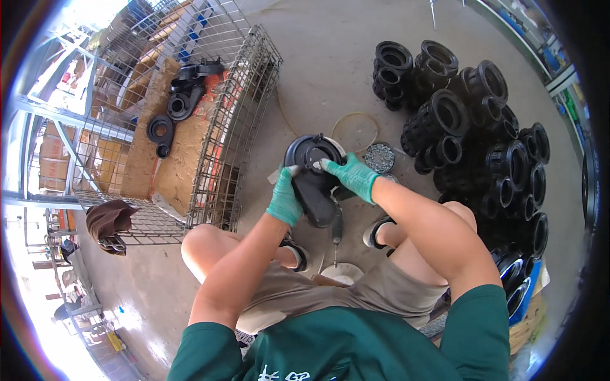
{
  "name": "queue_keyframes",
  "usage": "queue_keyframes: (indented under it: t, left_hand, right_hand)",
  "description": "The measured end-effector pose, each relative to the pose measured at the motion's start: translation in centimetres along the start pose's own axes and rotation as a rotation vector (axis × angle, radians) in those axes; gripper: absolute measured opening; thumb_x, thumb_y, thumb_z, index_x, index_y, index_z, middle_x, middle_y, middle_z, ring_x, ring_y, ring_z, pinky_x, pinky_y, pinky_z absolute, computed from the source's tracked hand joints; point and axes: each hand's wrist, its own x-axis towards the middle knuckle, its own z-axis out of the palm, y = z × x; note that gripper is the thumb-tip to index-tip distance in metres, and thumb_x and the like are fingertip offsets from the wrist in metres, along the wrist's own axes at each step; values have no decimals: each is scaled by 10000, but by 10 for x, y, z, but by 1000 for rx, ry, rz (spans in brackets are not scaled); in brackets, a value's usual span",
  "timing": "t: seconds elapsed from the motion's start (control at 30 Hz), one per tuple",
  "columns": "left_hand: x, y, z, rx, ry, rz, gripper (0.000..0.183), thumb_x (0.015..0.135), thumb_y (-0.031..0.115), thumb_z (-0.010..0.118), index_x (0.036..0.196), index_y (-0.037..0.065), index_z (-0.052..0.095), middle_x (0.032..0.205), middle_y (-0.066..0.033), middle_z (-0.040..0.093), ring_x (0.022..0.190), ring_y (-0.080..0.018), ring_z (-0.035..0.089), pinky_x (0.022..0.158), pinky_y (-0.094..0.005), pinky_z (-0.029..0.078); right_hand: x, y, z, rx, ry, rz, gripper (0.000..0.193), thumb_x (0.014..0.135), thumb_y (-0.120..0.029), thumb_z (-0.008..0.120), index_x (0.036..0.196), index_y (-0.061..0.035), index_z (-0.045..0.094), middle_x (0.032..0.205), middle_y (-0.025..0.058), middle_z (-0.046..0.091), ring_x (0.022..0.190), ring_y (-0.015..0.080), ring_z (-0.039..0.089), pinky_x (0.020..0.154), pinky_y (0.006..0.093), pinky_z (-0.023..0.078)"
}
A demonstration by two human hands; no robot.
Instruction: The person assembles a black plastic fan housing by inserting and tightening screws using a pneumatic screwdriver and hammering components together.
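Observation:
In front of my knees is a black plastic housing (316,198), round at its far end with a raised hub and a rounded lobe toward me. My left hand (285,202), in a green glove, grips its left side with the fingers closed. My right hand (356,177), gloved alike, is closed on the right side, its fingertips at the hub. Whether a small piece sits between those fingertips I cannot make out. Below the housing, a dark-handled power screwdriver (337,230) shows between my feet, partly hidden. A round container of small metal screws (380,157) lies beyond my right hand.
On my left a wire mesh cage (244,120) holds cardboard and several similar black housings (181,105). A brown cloth (111,221) hangs on its near corner. Stacked black ribbed parts (438,117) crowd the right side. A thin hose (356,115) loops across the floor ahead.

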Motion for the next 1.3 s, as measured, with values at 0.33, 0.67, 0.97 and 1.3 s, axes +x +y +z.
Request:
queue_keyframes:
  t: [0.33, 0.67, 0.97, 1.3]
  left_hand:
    - [31, -30, -23, 562, 351, 242, 590, 980, 383, 663, 1454, 107, 446, 1306, -134, 612, 1120, -277, 651, 889, -434, 578]
    - [50, -21, -54, 1565, 626, 481, 485, 951, 232, 672, 1395, 60, 580, 1372, -315, 456, 1245, -441, 529, 1078, -429, 433]
    - [57, -14, -75, 1435, 563, 556, 478, 955, 295, 659, 1341, 16, 608, 1237, -293, 633, 1147, -434, 620, 1012, -465, 482]
    - [65, -13, -88, 1395, 582, 341, 460, 1001, 306, 628, 1338, -6, 603, 1195, -181, 711, 1042, -284, 694, 917, -373, 528]
  right_hand:
    - [77, 47, -1, -557, 217, 29, 816, 842, -333, 720, 1422, 103, 346, 1275, 351, 610, 1091, 416, 676, 898, 440, 556]
    - [104, 51, 3, -968, 194, 60, 1012, 932, -549, 603, 1552, 116, 160, 1349, 342, 583, 1231, 420, 617, 1035, 438, 491]
    - [84, 32, 6, -913, 95, 46, 946, 975, -577, 522, 1513, 140, 220, 1344, 357, 574, 1269, 446, 572, 1074, 450, 448]
    - [75, 36, 18, -764, 209, 57, 851, 970, -511, 571, 1435, 147, 298, 1359, 379, 550, 1285, 458, 563, 1078, 472, 454]
